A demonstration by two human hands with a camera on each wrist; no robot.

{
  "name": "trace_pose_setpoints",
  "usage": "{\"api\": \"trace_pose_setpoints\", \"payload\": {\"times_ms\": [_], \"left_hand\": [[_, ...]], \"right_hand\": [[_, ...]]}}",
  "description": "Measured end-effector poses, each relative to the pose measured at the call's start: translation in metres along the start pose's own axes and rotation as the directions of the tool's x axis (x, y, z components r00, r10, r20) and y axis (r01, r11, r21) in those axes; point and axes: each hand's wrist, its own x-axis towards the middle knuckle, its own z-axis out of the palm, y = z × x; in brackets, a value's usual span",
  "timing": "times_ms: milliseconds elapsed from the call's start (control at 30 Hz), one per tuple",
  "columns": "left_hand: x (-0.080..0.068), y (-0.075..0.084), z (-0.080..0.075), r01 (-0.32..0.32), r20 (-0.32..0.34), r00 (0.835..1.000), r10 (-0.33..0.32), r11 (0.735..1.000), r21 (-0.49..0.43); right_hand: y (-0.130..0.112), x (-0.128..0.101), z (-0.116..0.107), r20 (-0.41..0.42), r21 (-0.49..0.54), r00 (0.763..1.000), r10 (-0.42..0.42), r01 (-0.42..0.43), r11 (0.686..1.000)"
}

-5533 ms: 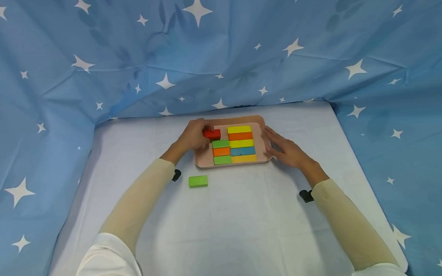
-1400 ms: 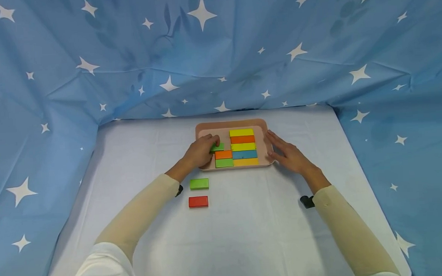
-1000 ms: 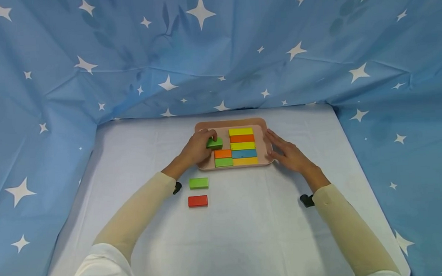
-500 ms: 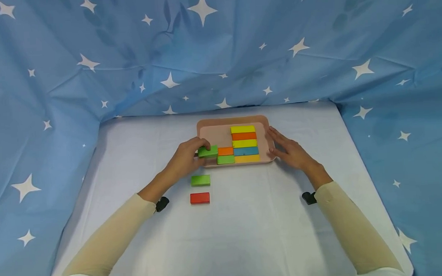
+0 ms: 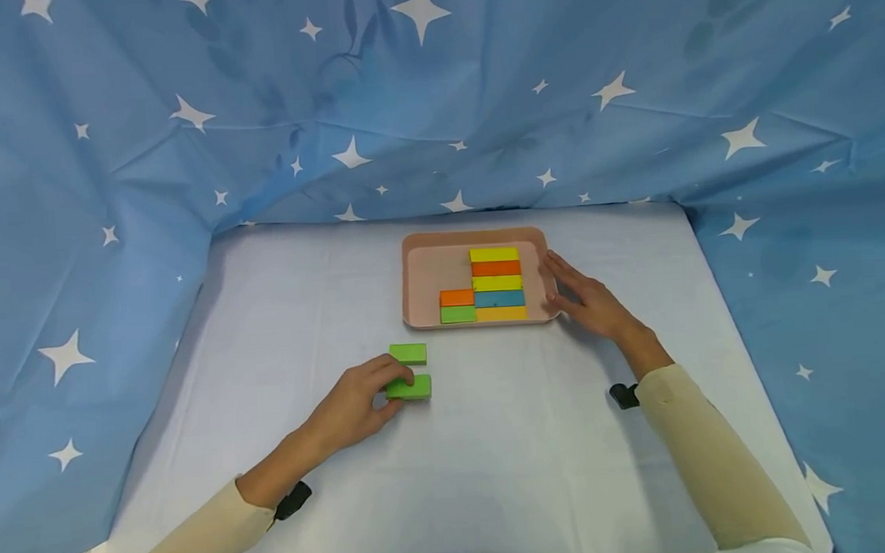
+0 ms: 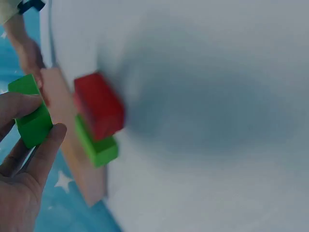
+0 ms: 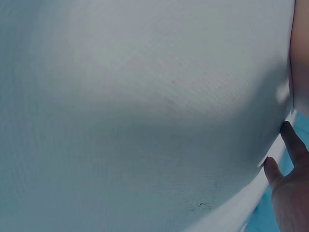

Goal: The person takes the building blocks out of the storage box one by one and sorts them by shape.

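My left hand pinches a green block just above the white table, near a second green block. In the left wrist view the held green block sits between thumb and fingers, beside a red block and the other green block; the head view hides the red one. A pink tray holds a column of yellow, orange, yellow, blue and yellow blocks, plus an orange block and a green block. My right hand rests flat against the tray's right rim.
A white-covered table is walled on three sides by a blue cloth with white stars. The tray's left half is bare. The right wrist view shows only the white cover and fingertips.
My left hand lifted the green block out of the tray and carried it toward me, over the red block on the table. The right hand stayed at the tray.
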Motion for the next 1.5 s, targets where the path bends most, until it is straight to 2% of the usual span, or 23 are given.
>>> {"api": "trace_pose_setpoints", "payload": {"times_ms": [167, 300, 433, 633, 867, 1167, 1300, 1400, 1500], "left_hand": [[-0.028, -0.004, 0.025, 0.036, 0.052, 0.998, -0.036, 0.999, 0.001], [-0.041, -0.009, 0.038, 0.067, 0.039, 0.997, -0.066, 0.998, -0.008], [-0.047, -0.013, 0.045, 0.059, -0.003, 0.998, -0.059, 0.998, 0.015], [-0.053, -0.017, 0.053, 0.023, -0.054, 0.998, -0.018, 0.995, 0.098], [-0.059, -0.019, 0.059, 0.031, -0.088, 0.996, -0.018, 0.989, 0.145], [-0.059, -0.020, 0.059, 0.019, -0.080, 0.997, -0.003, 0.980, 0.196], [-0.056, -0.021, 0.054, -0.037, -0.110, 0.992, 0.061, 0.978, 0.208], [-0.046, -0.021, 0.045, -0.087, -0.136, 0.984, 0.115, 0.976, 0.200], [-0.026, -0.020, 0.035, -0.113, -0.146, 0.979, 0.139, 0.978, 0.173]], "right_hand": [[0.001, -0.002, 0.000, -0.001, 0.008, 1.000, 0.006, -0.006, 1.000], [-0.001, -0.001, -0.001, 0.004, 0.007, 1.000, 0.010, -0.010, 1.000], [-0.001, 0.001, -0.001, 0.017, -0.002, 1.000, 0.021, -0.021, 1.000], [-0.002, 0.003, -0.002, 0.017, -0.015, 1.000, 0.011, -0.011, 1.000], [-0.001, 0.003, -0.001, 0.019, -0.001, 1.000, 0.013, -0.013, 1.000], [-0.001, 0.003, 0.000, 0.015, 0.012, 1.000, 0.014, -0.014, 1.000], [-0.003, 0.003, 0.001, 0.022, 0.018, 1.000, 0.017, -0.017, 1.000], [-0.003, 0.003, 0.001, 0.019, 0.008, 1.000, 0.023, -0.023, 1.000], [-0.003, 0.003, 0.000, 0.017, -0.001, 0.999, 0.032, -0.032, 0.999]]}}
